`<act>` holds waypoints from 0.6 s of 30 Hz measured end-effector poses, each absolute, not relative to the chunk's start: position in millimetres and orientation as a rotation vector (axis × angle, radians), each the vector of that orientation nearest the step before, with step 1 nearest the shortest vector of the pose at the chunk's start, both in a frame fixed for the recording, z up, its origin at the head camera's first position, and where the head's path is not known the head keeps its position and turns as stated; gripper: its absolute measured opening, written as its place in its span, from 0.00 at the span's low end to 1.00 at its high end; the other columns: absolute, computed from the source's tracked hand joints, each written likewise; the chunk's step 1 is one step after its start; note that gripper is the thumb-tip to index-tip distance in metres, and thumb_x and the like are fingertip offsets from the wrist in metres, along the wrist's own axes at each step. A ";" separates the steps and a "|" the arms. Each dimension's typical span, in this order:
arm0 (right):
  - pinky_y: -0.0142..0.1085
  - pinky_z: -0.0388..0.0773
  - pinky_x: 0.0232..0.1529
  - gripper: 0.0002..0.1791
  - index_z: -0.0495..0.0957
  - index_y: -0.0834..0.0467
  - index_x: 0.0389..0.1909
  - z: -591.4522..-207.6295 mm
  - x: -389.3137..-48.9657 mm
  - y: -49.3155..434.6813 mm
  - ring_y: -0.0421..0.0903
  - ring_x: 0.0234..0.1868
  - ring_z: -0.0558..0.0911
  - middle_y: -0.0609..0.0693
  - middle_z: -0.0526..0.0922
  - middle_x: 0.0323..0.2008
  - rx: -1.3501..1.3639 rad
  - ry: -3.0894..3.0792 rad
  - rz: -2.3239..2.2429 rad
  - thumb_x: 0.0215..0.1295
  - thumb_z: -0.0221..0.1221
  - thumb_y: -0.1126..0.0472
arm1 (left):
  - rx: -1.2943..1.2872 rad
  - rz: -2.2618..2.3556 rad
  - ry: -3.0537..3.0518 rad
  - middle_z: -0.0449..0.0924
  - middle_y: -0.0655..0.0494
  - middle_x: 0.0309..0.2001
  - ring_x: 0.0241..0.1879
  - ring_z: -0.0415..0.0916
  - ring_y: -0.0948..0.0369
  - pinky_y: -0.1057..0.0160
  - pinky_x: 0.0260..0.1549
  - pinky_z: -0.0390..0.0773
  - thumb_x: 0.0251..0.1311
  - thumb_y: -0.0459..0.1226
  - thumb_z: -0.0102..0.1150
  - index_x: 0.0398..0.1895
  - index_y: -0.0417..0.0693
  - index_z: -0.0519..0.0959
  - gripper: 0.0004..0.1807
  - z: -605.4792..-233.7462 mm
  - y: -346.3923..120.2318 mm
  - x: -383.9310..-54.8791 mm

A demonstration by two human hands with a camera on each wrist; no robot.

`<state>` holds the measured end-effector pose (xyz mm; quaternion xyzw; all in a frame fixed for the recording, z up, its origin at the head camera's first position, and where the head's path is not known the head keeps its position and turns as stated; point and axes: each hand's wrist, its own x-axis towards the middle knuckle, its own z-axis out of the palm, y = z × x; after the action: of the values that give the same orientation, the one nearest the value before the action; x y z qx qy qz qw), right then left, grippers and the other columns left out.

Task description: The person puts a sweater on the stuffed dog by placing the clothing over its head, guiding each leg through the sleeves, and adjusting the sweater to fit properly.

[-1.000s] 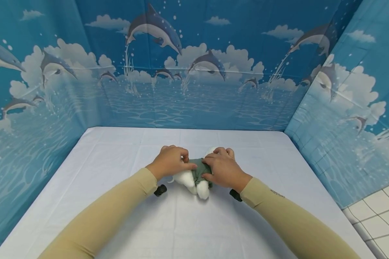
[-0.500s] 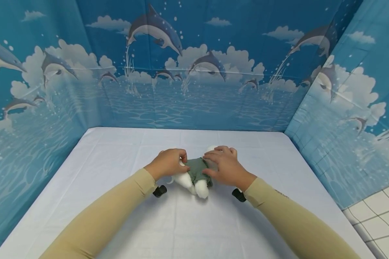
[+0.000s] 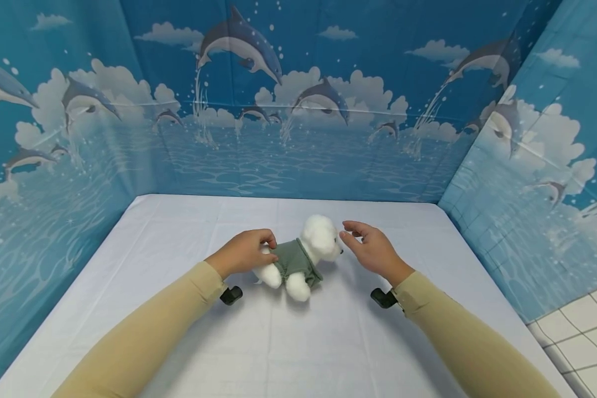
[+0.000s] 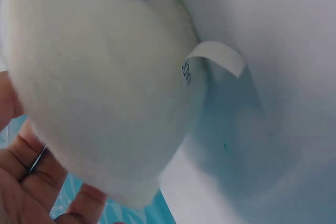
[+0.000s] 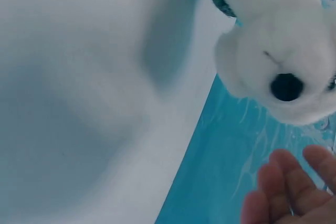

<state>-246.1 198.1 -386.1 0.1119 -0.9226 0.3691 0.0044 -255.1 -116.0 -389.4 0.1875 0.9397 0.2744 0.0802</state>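
Note:
A white plush dog [image 3: 320, 237] in a green knitted shirt [image 3: 293, 260] stands on the white-covered table, its head facing right. My left hand [image 3: 244, 251] holds the dog's rear end, with thumb and fingers on either side of it. In the left wrist view, the fingers [image 4: 42, 182] lie against the white rump [image 4: 105, 93], and a white tag [image 4: 218, 56] sticks out of it. My right hand [image 3: 375, 251] is just off the dog's nose, fingers loosely extended and holding nothing. The right wrist view shows the black nose [image 5: 286, 87] above the fingertips [image 5: 286, 161].
A white cloth [image 3: 189, 342] covers the table. Blue dolphin-print curtains [image 3: 298, 155] stand along the back and both sides. White tiles [image 3: 582, 337] show at the lower right. Dark wrist cameras [image 3: 384, 298] sit under both wrists.
My right hand has let go of the dog and moved right, uncovering its head. The left hand has shifted left along with the dog, whose head now stands raised.

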 end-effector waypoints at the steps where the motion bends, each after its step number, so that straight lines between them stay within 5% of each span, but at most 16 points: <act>1: 0.47 0.69 0.57 0.37 0.62 0.47 0.66 -387.3 -245.4 197.9 0.49 0.60 0.70 0.48 0.69 0.63 0.372 -2.897 1.182 0.61 0.47 0.31 | 0.563 0.822 2.809 0.76 0.65 0.45 0.43 0.74 0.62 0.62 0.35 0.74 0.52 0.53 0.64 0.34 0.67 0.73 0.11 -389.3 -117.8 -255.2; 9: 0.48 0.65 0.62 0.44 0.50 0.34 0.70 -388.7 -242.9 190.6 0.49 0.64 0.67 0.45 0.59 0.69 0.590 -2.982 1.406 0.53 0.58 0.33 | 0.567 0.868 2.765 0.74 0.62 0.52 0.60 0.68 0.57 0.54 0.50 0.72 0.53 0.50 0.64 0.34 0.68 0.74 0.09 -390.2 -132.4 -254.1; 14: 0.42 0.70 0.59 0.43 0.51 0.32 0.68 -390.4 -240.5 180.3 0.44 0.60 0.72 0.41 0.65 0.65 0.736 -2.871 1.537 0.53 0.62 0.40 | 0.557 0.872 2.758 0.73 0.64 0.51 0.58 0.68 0.59 0.57 0.46 0.73 0.52 0.49 0.65 0.38 0.69 0.73 0.12 -389.1 -135.2 -253.7; 18: 0.40 0.73 0.54 0.41 0.53 0.34 0.68 -390.2 -236.6 172.5 0.43 0.54 0.76 0.44 0.71 0.60 0.732 -2.793 1.557 0.55 0.62 0.42 | 0.595 0.888 2.801 0.72 0.63 0.50 0.48 0.71 0.62 0.60 0.39 0.74 0.57 0.40 0.62 0.51 0.68 0.69 0.21 -377.3 -127.7 -248.8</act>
<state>-236.6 172.5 -390.2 0.2225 -0.8494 0.4735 -0.0694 -248.8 -127.7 -377.3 0.1980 0.9319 0.2953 0.0716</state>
